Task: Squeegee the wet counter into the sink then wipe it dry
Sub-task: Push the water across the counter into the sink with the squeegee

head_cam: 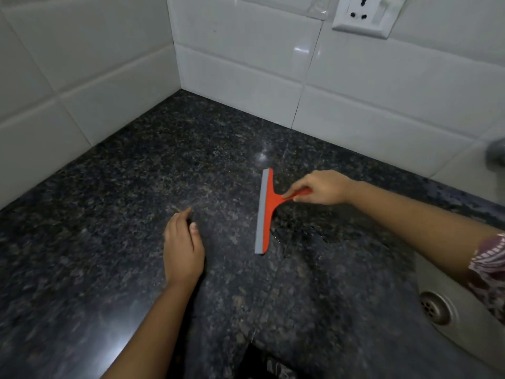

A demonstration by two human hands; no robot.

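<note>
Squeegeeing is judged underway: the orange squeegee (263, 212) is gripped by the right hand (321, 188); the empty left hand (183, 247) is loosely curled; the table (109, 214) is not yet dried.

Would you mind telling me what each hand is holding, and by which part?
The right hand holds the orange squeegee by its handle. The left hand holds nothing, resting on the counter.

Both forearms are bare; the right arm's patterned maroon-and-white sleeve (489, 266) ends above the elbow.
</note>
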